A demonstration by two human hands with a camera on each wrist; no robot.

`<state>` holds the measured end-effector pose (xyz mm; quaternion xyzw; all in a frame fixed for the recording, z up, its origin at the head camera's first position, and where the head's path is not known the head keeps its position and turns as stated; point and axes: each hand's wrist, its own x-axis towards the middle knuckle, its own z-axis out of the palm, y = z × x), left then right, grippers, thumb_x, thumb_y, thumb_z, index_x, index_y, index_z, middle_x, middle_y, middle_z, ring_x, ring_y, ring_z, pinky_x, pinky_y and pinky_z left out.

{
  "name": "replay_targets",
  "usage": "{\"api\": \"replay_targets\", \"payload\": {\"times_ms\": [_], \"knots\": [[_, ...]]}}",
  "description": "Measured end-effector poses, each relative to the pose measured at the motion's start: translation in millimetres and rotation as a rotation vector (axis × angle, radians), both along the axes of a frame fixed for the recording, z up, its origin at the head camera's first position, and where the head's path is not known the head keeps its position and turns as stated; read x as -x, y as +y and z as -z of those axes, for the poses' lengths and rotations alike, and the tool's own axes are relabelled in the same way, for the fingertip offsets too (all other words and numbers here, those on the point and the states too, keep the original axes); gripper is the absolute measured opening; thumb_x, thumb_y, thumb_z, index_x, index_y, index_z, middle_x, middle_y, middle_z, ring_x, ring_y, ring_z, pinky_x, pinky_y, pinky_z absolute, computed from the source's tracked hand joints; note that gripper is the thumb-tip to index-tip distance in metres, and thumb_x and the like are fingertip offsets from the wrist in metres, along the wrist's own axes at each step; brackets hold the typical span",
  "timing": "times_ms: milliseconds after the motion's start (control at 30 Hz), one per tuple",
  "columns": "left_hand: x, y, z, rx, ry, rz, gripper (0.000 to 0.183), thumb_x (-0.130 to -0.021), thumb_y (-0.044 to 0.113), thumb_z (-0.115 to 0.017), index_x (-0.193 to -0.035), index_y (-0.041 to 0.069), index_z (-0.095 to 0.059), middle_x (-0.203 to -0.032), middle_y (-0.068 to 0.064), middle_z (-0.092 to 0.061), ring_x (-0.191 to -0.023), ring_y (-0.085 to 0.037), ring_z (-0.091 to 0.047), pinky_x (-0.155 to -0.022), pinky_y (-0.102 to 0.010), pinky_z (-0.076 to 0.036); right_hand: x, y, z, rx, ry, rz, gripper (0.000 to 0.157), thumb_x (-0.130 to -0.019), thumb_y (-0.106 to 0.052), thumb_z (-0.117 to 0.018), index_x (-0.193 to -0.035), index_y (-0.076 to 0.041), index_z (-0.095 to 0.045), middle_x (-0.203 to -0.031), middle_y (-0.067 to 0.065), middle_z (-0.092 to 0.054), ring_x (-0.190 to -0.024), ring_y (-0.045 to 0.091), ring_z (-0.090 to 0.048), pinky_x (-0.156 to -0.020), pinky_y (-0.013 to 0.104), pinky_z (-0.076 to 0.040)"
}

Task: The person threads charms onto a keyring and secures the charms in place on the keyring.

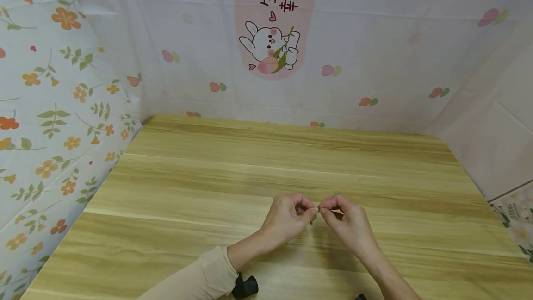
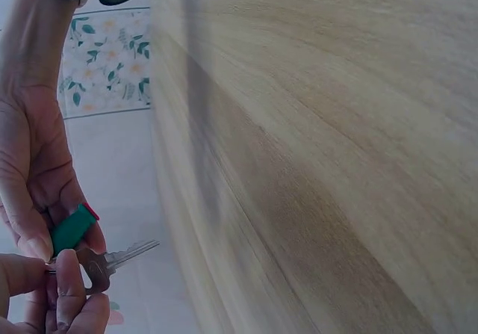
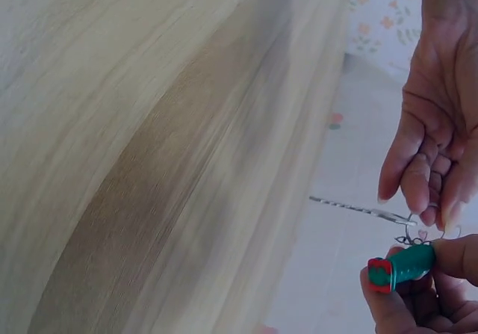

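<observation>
In the head view my left hand and right hand meet fingertip to fingertip above the wooden table. A silver key hangs by the left fingertips, its toothed blade pointing away from them. Between thumb and fingers the left hand pinches the thin metal ring joined to the key, partly hidden by the fingertips. The right hand grips a small green cylinder-like piece with a red end, beside the ring. From the head view, these small things are mostly covered by the fingers.
A white printed cloth hangs behind the table, and a floral cloth hangs at its left. The left forearm, in a beige sleeve, carries a black wrist camera. Another black device shows by the right forearm.
</observation>
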<state>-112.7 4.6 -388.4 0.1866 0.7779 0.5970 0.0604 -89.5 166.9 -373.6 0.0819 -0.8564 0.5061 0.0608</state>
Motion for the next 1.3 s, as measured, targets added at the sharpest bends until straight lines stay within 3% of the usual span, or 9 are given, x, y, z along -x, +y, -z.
{"api": "replay_targets", "payload": {"times_ms": [233, 467, 700, 800, 967, 1167, 1300], "knots": [[-0.3, -0.3, 0.4, 0.024, 0.05, 0.004, 0.005, -0.086, 0.007, -0.065, -0.082, 0.006, -0.067, -0.072, -0.001, -0.069, -0.059, 0.003, -0.058, -0.051, -0.017, -0.046, 1.5, 1.9, -1.8, 0.037, -0.116, 0.001, 0.004, -0.087, 0.001, -0.062, -0.083, 0.001, -0.061, -0.087, 0.008, -0.063, -0.076, 0.005, -0.056, -0.072, 0.02, -0.051], [-0.7, 0.0, -0.3, 0.028, 0.069, 0.004, 0.004, -0.086, 0.006, -0.065, -0.082, 0.007, -0.067, -0.073, -0.001, -0.07, -0.06, 0.003, -0.059, -0.052, -0.017, -0.046, 1.8, 2.6, -2.7, 0.099, -0.161, 0.003, 0.003, -0.087, 0.002, -0.062, -0.084, 0.002, -0.06, -0.088, 0.009, -0.061, -0.077, 0.006, -0.056, -0.071, 0.021, -0.05], [0.1, 0.3, -0.8, -0.026, 0.016, 0.022, 0.004, -0.086, 0.006, -0.065, -0.082, 0.006, -0.067, -0.073, -0.004, -0.07, -0.062, -0.012, -0.065, -0.05, -0.016, -0.045, 1.6, 5.3, -3.7, 0.04, -0.048, -0.037, 0.007, -0.084, 0.006, -0.063, -0.082, -0.001, -0.062, -0.085, 0.009, -0.063, -0.077, 0.004, -0.057, -0.068, 0.02, -0.052], [0.3, 0.4, -1.4, -0.037, -0.005, 0.024, 0.005, -0.086, 0.007, -0.065, -0.082, 0.006, -0.067, -0.072, -0.004, -0.07, -0.064, -0.017, -0.066, -0.05, -0.016, -0.044, 2.7, 8.4, -4.3, 0.036, -0.054, -0.08, 0.004, -0.085, 0.004, -0.063, -0.085, 0.0, -0.062, -0.085, 0.009, -0.063, -0.078, 0.005, -0.057, -0.069, 0.022, -0.053], [0.5, -0.1, -3.3, -0.04, -0.023, 0.035, 0.005, -0.087, 0.008, -0.065, -0.082, 0.006, -0.067, -0.072, -0.005, -0.07, -0.064, -0.018, -0.067, -0.05, -0.016, -0.044, 3.1, 13.0, -4.7, 0.013, -0.06, -0.092, 0.002, -0.086, -0.001, -0.064, -0.087, 0.001, -0.063, -0.081, 0.007, -0.063, -0.072, 0.005, -0.057, -0.067, 0.023, -0.053], [0.7, 0.4, -5.1, -0.032, -0.031, 0.029, 0.005, -0.087, 0.01, -0.065, -0.083, 0.007, -0.067, -0.073, -0.004, -0.07, -0.063, -0.013, -0.066, -0.051, -0.016, -0.043, 0.5, 11.7, -2.6, -0.008, 0.05, -0.048, 0.004, -0.086, -0.002, -0.065, -0.086, 0.002, -0.066, -0.079, 0.007, -0.066, -0.068, 0.003, -0.057, -0.06, 0.022, -0.052], [0.6, 1.9, -4.7, -0.053, -0.053, 0.028, 0.005, -0.087, 0.009, -0.065, -0.083, 0.006, -0.067, -0.072, -0.005, -0.07, -0.065, -0.017, -0.068, -0.051, -0.016, -0.043, -1.5, 10.0, -0.9, -0.013, 0.143, -0.051, 0.005, -0.085, -0.001, -0.065, -0.085, 0.004, -0.064, -0.082, 0.006, -0.067, -0.075, 0.004, -0.06, -0.061, 0.02, -0.053]]}}
